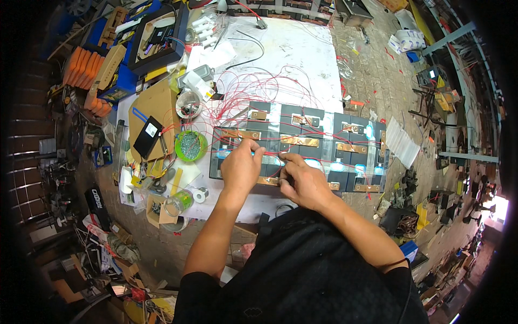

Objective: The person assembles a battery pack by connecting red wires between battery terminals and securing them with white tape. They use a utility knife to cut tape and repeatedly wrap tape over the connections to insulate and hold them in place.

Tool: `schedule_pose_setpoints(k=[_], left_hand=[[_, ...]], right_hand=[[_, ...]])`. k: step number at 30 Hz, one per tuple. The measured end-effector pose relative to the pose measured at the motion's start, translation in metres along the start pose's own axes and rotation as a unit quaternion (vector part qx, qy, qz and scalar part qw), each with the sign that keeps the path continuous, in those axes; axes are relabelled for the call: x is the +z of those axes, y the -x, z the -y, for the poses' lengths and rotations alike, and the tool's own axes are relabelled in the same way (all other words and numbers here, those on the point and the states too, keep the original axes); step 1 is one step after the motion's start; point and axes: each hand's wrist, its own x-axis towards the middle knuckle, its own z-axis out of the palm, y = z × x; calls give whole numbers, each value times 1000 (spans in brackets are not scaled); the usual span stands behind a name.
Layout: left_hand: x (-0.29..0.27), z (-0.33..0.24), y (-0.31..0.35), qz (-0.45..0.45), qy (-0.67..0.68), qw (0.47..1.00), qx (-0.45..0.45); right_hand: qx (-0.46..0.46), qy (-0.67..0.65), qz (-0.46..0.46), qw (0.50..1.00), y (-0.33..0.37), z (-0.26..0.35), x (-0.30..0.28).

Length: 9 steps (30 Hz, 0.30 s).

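Below my hands lies a battery pack (pixel 345 162) of dark cells, with copper strips (pixel 299 141) across the terminals and bands of clear tape. Over its left part, my left hand (pixel 241 167) has thumb and forefinger pinched together. My right hand (pixel 305 182) is just to the right, its fingers curled and thumb drawn in. A thin red wire (pixel 271 154) stretches between the two sets of fingertips, which appear to pinch it. More red wires (pixel 243 89) loop from the pack's far left side across the white table.
A green bowl (pixel 189 155) of small pieces stands left of the pack. Near it are a black box-shaped device (pixel 148 137), cardboard (pixel 162 97), a tape roll (pixel 200 195) and a jar (pixel 181 201). Another pack (pixel 280 9) lies at the far edge; clutter covers the floor.
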Motion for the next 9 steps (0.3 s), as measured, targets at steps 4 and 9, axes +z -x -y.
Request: schedule_pose_setpoints(k=[4, 9], left_hand=[[-2, 0, 1, 3, 10, 1000, 12], [-2, 4, 3, 1, 10, 999, 31]], right_hand=[[2, -3, -8, 1000, 1, 0, 1], [14, 7, -19, 1000, 3, 0, 1]])
